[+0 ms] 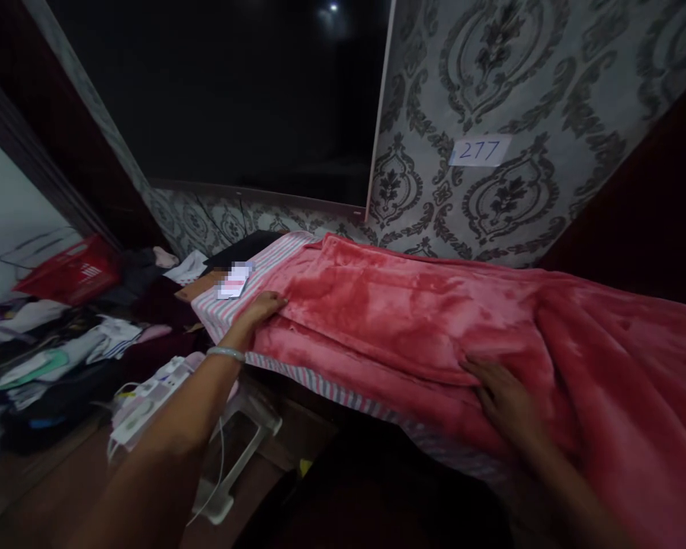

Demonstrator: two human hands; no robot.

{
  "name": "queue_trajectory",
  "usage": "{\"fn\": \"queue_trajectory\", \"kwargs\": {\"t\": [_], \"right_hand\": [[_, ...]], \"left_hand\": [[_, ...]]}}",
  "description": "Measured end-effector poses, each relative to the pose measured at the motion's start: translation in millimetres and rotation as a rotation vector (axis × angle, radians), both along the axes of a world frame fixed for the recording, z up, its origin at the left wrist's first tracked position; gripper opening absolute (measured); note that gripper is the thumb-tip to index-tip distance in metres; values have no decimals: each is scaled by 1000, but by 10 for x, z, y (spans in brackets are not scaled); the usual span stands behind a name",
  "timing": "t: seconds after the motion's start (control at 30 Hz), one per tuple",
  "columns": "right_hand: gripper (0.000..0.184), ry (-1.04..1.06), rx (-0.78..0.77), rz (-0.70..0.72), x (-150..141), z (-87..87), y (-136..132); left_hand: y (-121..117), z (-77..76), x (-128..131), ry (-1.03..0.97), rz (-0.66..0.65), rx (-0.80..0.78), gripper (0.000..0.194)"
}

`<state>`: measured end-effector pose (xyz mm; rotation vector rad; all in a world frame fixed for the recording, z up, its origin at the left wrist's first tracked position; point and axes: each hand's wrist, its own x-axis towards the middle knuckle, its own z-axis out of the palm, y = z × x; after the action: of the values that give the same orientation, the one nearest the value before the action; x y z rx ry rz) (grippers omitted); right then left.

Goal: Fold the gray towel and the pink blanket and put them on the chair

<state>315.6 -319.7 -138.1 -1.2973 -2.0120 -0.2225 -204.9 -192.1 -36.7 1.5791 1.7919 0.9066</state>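
Note:
A fluffy coral-pink blanket lies over a long surface below the wall, partly folded in layers and heaped toward the right. Under it, a grey, pink and white striped cloth shows along the left end and hangs down in front. My left hand, with a pale bangle at the wrist, is closed on the blanket's left front corner. Farther right, my right hand has its fingers closed on the front edge of the folded upper layer. Some of the fingertips sink into the pile and are hidden.
Behind stands a large dark television; a paper marked 277 is on the patterned wall. At left are a red basket and heaped clothes. A white power strip and pale plastic stool stand below.

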Motion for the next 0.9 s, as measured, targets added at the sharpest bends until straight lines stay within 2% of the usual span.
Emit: {"fn": "queue_trajectory", "kwargs": {"t": [0.07, 0.13, 0.3, 0.4, 0.63, 0.77, 0.9], "right_hand": [[40, 17, -4, 21, 24, -131, 0], [42, 40, 2, 16, 28, -153, 2], [39, 37, 39, -12, -30, -56, -38], [38, 8, 15, -33, -80, -12, -65], [44, 19, 12, -58, -79, 52, -87], [45, 15, -32, -194, -124, 117, -108], [34, 15, -53, -490, -235, 186, -116]], "left_hand": [[-32, -20, -34, 39, -20, -16, 37], [-34, -5, -24, 82, -27, -4, 38], [-43, -4, 75, 215, 10, 47, 37], [-55, -27, 97, 266, 6, 13, 36], [-9, -6, -8, 287, 75, -19, 43], [-8, -24, -63, 280, 132, -24, 55], [2, -82, -12, 295, 155, -39, 57]]}}
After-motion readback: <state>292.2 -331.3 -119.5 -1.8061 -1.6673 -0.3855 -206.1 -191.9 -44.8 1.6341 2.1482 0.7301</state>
